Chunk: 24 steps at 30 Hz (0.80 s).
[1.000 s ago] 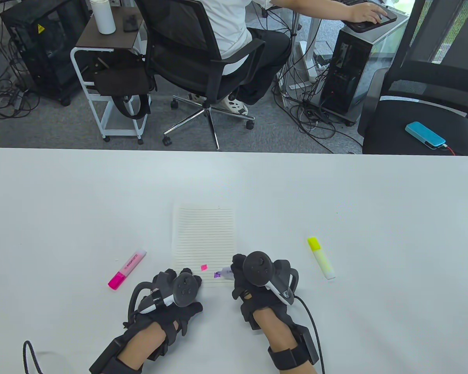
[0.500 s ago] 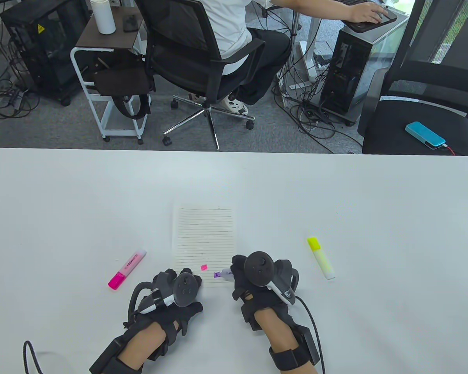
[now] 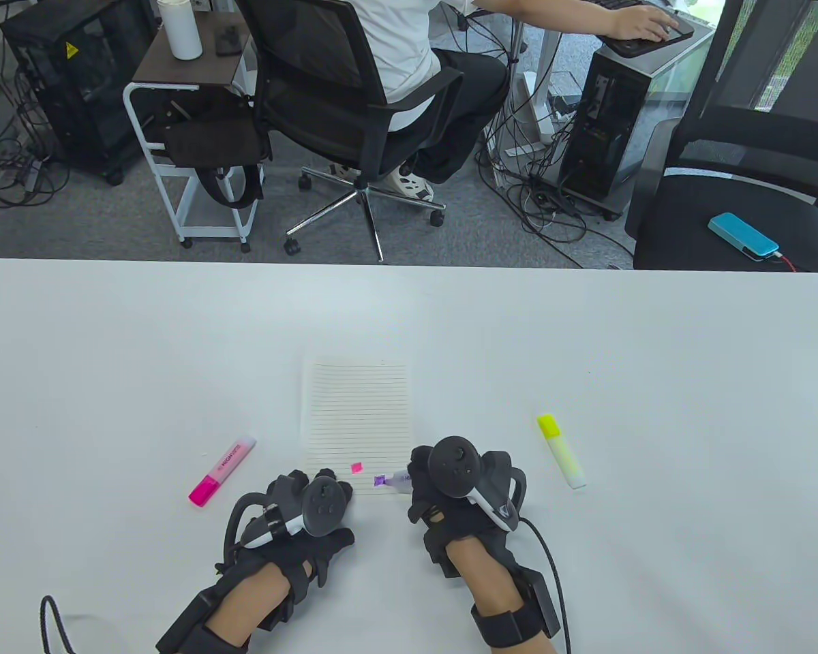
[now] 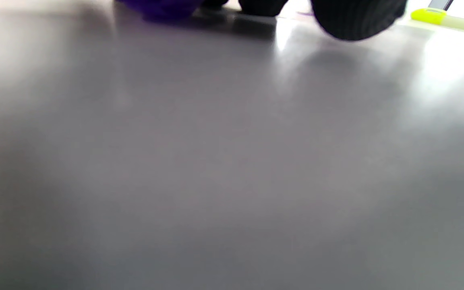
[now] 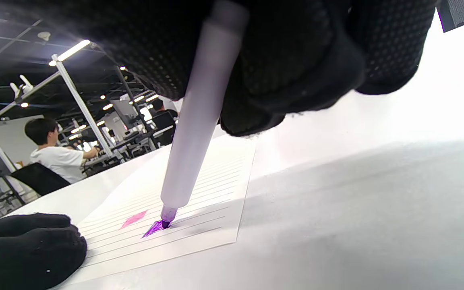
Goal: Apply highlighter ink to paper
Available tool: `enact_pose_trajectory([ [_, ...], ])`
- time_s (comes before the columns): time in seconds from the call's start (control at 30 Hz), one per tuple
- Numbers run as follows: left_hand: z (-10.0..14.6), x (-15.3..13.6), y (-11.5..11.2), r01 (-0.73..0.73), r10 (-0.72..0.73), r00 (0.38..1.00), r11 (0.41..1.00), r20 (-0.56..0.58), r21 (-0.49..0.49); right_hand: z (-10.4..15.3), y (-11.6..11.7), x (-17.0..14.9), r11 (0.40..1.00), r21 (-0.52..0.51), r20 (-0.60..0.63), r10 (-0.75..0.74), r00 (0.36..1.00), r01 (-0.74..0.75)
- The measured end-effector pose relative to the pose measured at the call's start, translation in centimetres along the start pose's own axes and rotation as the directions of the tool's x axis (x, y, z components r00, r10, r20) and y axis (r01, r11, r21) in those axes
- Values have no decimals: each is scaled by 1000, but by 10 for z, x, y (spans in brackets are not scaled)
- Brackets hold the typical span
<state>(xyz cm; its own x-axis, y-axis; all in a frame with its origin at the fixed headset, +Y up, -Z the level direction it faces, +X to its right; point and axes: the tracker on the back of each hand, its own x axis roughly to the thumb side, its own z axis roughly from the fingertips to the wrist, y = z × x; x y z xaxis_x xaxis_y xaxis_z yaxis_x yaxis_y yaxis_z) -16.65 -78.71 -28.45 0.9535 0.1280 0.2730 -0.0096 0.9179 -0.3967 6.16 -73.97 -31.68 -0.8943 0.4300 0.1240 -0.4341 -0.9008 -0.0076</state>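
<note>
A lined sheet of paper (image 3: 356, 409) lies on the white table (image 3: 586, 340). My right hand (image 3: 417, 479) grips a purple highlighter (image 3: 400, 480), uncapped and tilted. Its tip touches a purple mark (image 3: 380, 481) near the sheet's near edge. The right wrist view shows the barrel (image 5: 199, 121) held in my fingers (image 5: 296, 60), with the tip on the purple mark (image 5: 153, 229). A pink mark (image 3: 357, 467) lies just left of it. My left hand (image 3: 320, 485) rests curled on the sheet's near left corner. A blurred purple thing (image 4: 159, 7), seemingly the cap, shows under its fingers.
A capped pink highlighter (image 3: 221, 470) lies left of the paper. Right of my right hand lies a capped yellow highlighter (image 3: 562, 451). Beyond the table's far edge a person sits in an office chair (image 3: 354, 102) among computers and cables.
My right hand has shifted a little to the right, with the highlighter tip staying on the purple mark. The left hand has not moved.
</note>
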Motion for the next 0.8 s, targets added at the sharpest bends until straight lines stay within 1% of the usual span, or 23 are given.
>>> enact_pose_trajectory([
  [0.07, 0, 0, 0, 2, -2, 1000, 1000, 0, 0, 0, 3, 1, 1000, 6, 24, -17, 1000, 17],
  [0.23, 0, 0, 0, -3, 3, 1000, 1000, 1, 0, 0, 1, 2, 1000, 4, -8, 9, 1000, -9],
  [0.33, 0, 0, 0, -1, 1, 1000, 1000, 1, -1, 0, 1, -1, 1000, 4, -11, -1, 1000, 1],
  [0.47, 0, 0, 0, 0, 0, 1000, 1000, 2, -1, 0, 3, 1, 1000, -2, 19, -25, 1000, 25],
  [0.7, 0, -1, 0, -4, 4, 1000, 1000, 3, -1, 0, 0, -4, 1000, -1, -36, -9, 999, 9],
  [0.8, 0, 0, 0, -1, 1, 1000, 1000, 2, -1, 0, 0, -3, 1000, -9, -7, -11, 1000, 11],
])
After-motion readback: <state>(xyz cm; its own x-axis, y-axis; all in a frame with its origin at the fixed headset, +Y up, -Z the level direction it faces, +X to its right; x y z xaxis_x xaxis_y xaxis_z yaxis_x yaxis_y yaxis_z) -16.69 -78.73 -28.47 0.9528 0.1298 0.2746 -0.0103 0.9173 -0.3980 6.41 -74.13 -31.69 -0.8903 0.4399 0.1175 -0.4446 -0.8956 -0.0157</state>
